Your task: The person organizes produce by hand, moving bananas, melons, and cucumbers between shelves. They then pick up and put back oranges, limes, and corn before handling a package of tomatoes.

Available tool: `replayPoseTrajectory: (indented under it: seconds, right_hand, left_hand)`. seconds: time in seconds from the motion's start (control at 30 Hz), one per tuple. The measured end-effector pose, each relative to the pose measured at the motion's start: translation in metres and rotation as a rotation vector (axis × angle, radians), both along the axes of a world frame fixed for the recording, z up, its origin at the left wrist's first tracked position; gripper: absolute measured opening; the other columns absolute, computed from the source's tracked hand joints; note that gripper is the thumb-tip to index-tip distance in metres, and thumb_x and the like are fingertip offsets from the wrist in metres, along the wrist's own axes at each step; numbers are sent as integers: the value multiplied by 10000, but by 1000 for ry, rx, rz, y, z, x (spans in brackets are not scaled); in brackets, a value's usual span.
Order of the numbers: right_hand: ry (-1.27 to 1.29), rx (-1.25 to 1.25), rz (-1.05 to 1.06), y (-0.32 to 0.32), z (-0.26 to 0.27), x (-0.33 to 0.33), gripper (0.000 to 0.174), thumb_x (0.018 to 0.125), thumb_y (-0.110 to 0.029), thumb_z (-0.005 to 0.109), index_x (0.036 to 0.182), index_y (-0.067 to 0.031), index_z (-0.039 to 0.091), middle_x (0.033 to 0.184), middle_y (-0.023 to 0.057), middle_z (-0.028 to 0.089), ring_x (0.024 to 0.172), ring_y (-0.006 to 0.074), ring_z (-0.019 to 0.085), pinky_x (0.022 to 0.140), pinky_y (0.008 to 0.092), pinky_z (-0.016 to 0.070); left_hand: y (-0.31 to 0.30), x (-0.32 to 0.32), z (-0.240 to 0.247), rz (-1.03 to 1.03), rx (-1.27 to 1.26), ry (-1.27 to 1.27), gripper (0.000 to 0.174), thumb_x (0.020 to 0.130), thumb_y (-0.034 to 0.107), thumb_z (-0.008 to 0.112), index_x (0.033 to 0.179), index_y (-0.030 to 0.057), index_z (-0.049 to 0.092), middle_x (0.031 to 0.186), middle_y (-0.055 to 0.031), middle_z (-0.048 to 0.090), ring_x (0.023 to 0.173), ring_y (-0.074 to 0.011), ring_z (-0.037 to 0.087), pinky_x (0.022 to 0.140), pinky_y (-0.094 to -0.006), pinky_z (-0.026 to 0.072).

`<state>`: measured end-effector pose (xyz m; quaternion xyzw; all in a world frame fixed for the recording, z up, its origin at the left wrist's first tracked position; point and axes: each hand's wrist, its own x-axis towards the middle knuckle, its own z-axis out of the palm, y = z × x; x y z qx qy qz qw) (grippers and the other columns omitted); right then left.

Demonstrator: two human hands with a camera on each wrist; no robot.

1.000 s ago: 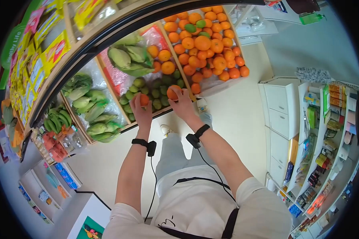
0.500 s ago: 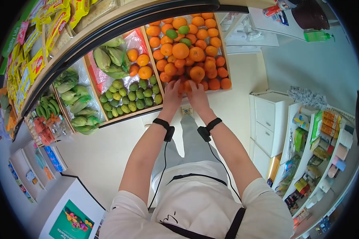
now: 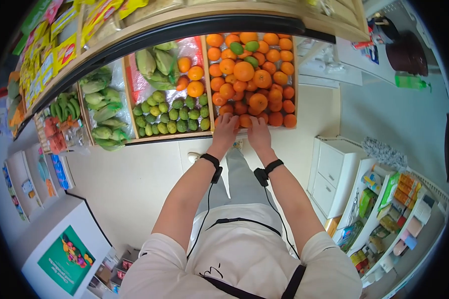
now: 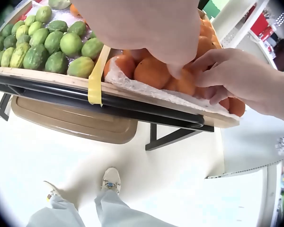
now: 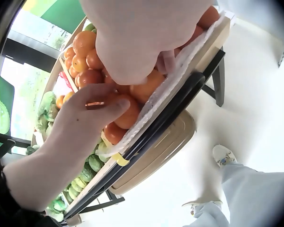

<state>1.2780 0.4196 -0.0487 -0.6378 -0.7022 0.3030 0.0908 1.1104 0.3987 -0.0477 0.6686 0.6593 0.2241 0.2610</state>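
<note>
Both hands are at the front edge of the orange bin [image 3: 295,84]. My left hand [image 3: 226,131] grips an orange [image 5: 129,115], its thumb across the near side in the right wrist view and its other fingers partly hidden behind the fruit. Beside it, my right hand [image 3: 259,135] curls its fingers and thumb about an orange [image 4: 184,85] at the front of the pile, seen in the left wrist view. Another orange [image 3: 244,120] shows between the two hands. Several more oranges [image 3: 244,71] are heaped behind, with a few green fruits [image 3: 236,48] on top.
Left of the bin, limes [image 3: 172,114] fill a compartment, with corn [image 3: 145,63] and a few oranges [image 3: 195,88] behind. A wooden divider [image 3: 208,79] separates the bins. A black rail [image 4: 132,105] runs along the front. White drawers [image 3: 329,169] stand at right.
Both hands, each with an orange, have moved right from over the limes to the front of the orange bin. The limes are now uncovered. The head view has shifted.
</note>
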Motion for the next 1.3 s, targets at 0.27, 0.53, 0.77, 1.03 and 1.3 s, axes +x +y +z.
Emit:
replayPoseTrajectory:
  seconds: [0.27, 0.53, 0.77, 1.03, 1.3]
  right_hand:
    - [140, 124, 195, 24, 16, -60, 451, 849, -35, 611, 1298, -69, 587, 1204, 180, 588, 1102, 396, 601, 929, 480, 524]
    - [151, 370, 398, 126, 12, -191, 419, 865, -81, 644, 1281, -47, 607, 1223, 170, 601, 1156, 382, 567, 973, 444, 506]
    - [-184, 180, 315, 170, 1, -260, 429, 870, -161, 697, 1280, -71, 607, 1208, 159, 604, 1155, 358, 592, 939, 443, 541]
    - [-199, 143, 183, 174, -11, -257, 438, 858, -250, 732, 1244, -79, 612, 1151, 158, 619, 1031, 389, 651, 786, 454, 594]
    - [358, 231, 115, 105, 46, -194, 558, 818, -247, 765, 1316, -91, 567, 1182, 164, 586, 1031, 388, 642, 828, 457, 566]
  left_hand:
    - [-16, -55, 4, 284, 116, -143, 480, 817, 29, 718, 1281, 62, 601, 1264, -146, 571, 1172, -395, 538, 1019, -455, 479]
    - [28, -154, -31, 612, 171, -142, 413, 871, 118, 752, 1231, -33, 621, 1162, -169, 648, 1131, -354, 601, 960, -426, 495]
    - [91, -186, -40, 927, -57, -577, 524, 811, 246, 871, 1152, -79, 643, 990, -119, 702, 828, -212, 651, 744, -359, 524]
    - [118, -190, -58, 1004, -311, -930, 543, 780, 214, 894, 1181, -32, 624, 1022, -91, 697, 762, -179, 648, 615, -297, 517]
    - [104, -182, -83, 1059, -92, -1005, 526, 787, 157, 859, 1173, -32, 556, 978, -79, 658, 776, -177, 642, 663, -303, 540]
